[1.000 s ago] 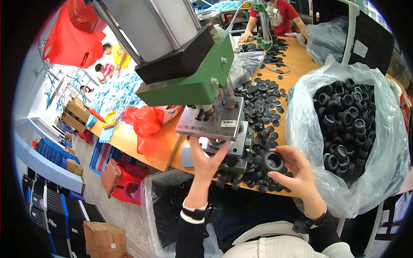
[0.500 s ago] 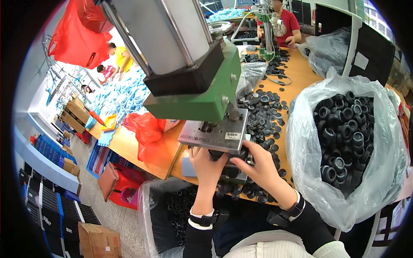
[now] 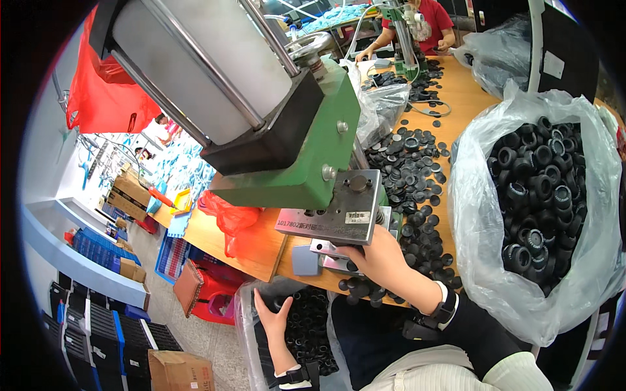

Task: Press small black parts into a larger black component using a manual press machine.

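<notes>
A green press (image 3: pixel 287 173) with a white cylinder (image 3: pixel 202 72) stands before me, its steel plate (image 3: pixel 329 218) hanging over a metal fixture (image 3: pixel 336 262). My right hand (image 3: pixel 385 264) reaches between plate and fixture, thumb bent inward beside something dark. The plate hides its other fingers, and what they pinch cannot be made out. My left hand (image 3: pixel 274 319) is open with fingers spread, above a plastic-lined bin (image 3: pixel 244 326) of black rubber-like rings (image 3: pixel 306 326). Nothing shows in it. Black round discs (image 3: pixel 407 166) lie scattered beside the press.
A clear plastic bag (image 3: pixel 473 228) full of black ring-shaped parts (image 3: pixel 538 189) stands at the right. Red plastic bags (image 3: pixel 235 218) lie left of the press, near a red stool (image 3: pixel 218 287). A person in red (image 3: pixel 437 29) works at another press (image 3: pixel 404 39) farther back.
My left hand has left the fixture and moved down left over the bin, its fingers spreading. My right hand stays under the plate. The view has shifted slightly.
</notes>
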Available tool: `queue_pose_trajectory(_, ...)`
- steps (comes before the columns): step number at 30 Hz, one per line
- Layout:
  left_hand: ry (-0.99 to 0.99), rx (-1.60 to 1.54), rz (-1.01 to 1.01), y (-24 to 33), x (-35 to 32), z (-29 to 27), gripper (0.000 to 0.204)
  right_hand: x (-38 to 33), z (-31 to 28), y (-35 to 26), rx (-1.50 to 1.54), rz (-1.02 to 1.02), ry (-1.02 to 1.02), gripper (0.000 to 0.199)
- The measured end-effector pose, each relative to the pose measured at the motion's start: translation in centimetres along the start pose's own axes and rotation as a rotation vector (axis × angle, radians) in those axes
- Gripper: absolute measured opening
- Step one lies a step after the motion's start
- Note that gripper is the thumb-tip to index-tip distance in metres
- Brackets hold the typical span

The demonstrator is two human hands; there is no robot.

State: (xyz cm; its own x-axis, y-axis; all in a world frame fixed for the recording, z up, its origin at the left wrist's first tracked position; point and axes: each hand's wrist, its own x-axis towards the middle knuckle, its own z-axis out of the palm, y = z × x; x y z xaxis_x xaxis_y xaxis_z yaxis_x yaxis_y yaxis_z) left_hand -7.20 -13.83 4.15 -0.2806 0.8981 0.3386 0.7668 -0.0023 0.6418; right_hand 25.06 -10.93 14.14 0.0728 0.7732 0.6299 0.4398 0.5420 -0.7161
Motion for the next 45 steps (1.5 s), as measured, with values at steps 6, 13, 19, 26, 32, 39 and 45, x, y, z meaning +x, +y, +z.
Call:
queue_pose_trajectory(6, -0.211, 0.091, 0.584, 6.0, 4.2, 5.6, 0.045, 0.3, -1.2, -0.6, 0.0, 0.202, -0.202, 0.039)
queue_pose_trajectory(13, -0.31, 0.072, 0.485, 1.8, 7.3, 11.4, 0.031, -6.8, -13.3, -3.0, -0.366, 0.246, 0.138, 0.056)
queue_pose_trajectory(19, -0.374, 0.115, 0.556, 3.7, 7.2, 11.7, 0.032, -11.9, -29.2, 4.5, -1.071, 0.503, 0.08, 0.032)
queue_pose_trajectory(26, -0.044, -0.351, 0.412, 6.4, 4.7, 9.9, 0.034, -14.5, -28.7, 4.0, -0.837, 0.365, 0.077, 0.027)
queue_pose_trajectory(32, -0.142, -0.462, 0.483, 17.1, 1.4, 7.9, 0.07, -12.1, -27.3, -0.8, -0.412, 0.416, 0.624, 0.031)
queue_pose_trajectory(39, 0.087, -0.824, 0.264, 24.3, 3.3, 9.0, 0.025, -7.3, -17.1, -4.0, 0.565, 0.354, 0.404, 0.036)
queue_pose_trajectory(45, 0.062, -0.424, 0.498, 21.9, 3.2, 9.1, 0.033, -6.0, -10.0, -3.8, 0.931, 0.621, 0.036, 0.034)
